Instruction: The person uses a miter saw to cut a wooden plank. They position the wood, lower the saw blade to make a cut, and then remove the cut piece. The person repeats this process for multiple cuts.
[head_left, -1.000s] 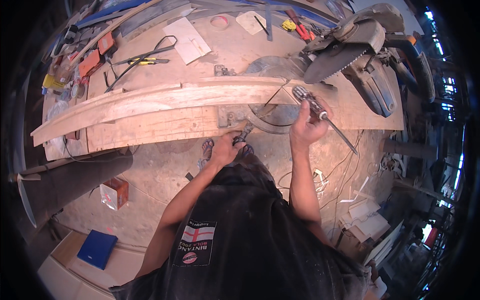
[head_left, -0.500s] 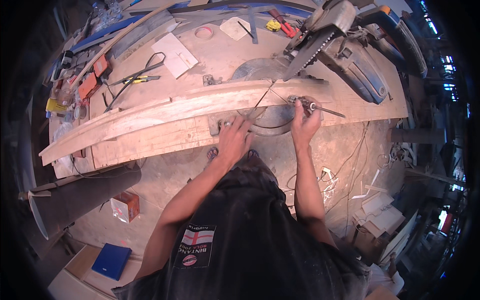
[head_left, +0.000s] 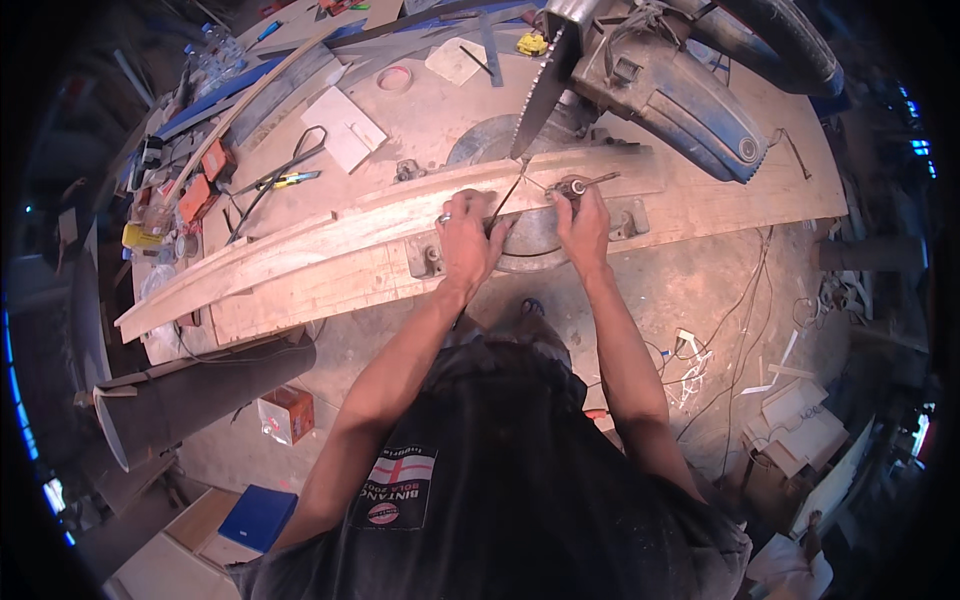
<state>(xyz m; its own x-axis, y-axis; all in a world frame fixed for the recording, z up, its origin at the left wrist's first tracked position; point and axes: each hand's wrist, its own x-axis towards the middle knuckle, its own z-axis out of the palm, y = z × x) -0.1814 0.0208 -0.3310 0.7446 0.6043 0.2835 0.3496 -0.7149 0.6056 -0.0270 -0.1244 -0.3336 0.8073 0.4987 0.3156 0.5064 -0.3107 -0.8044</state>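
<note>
My left hand (head_left: 468, 240) grips the long pale wooden board (head_left: 330, 238), fingers curled on it left of a thin dark diagonal rod or line (head_left: 512, 194). My right hand (head_left: 585, 225) is closed around a screwdriver (head_left: 572, 187) at the board's right part, its shaft pointing right. The board rests across the round base of a mitre saw (head_left: 530, 240). Above and right of my hands is the saw's head (head_left: 690, 110), with its toothed blade (head_left: 542, 85) raised beyond the board.
The wooden workbench (head_left: 730, 205) holds scrap panels (head_left: 340, 130), a tape roll (head_left: 393, 79), a utility knife (head_left: 290, 180), orange boxes and bottles. Below are a dark cylinder (head_left: 190, 395), cables (head_left: 740, 340), a red box (head_left: 285, 413) and a blue folder (head_left: 258, 515).
My left hand has left a dark handle below the board and moved up onto the board. My right hand has brought the screwdriver down to the board. The view has shifted.
</note>
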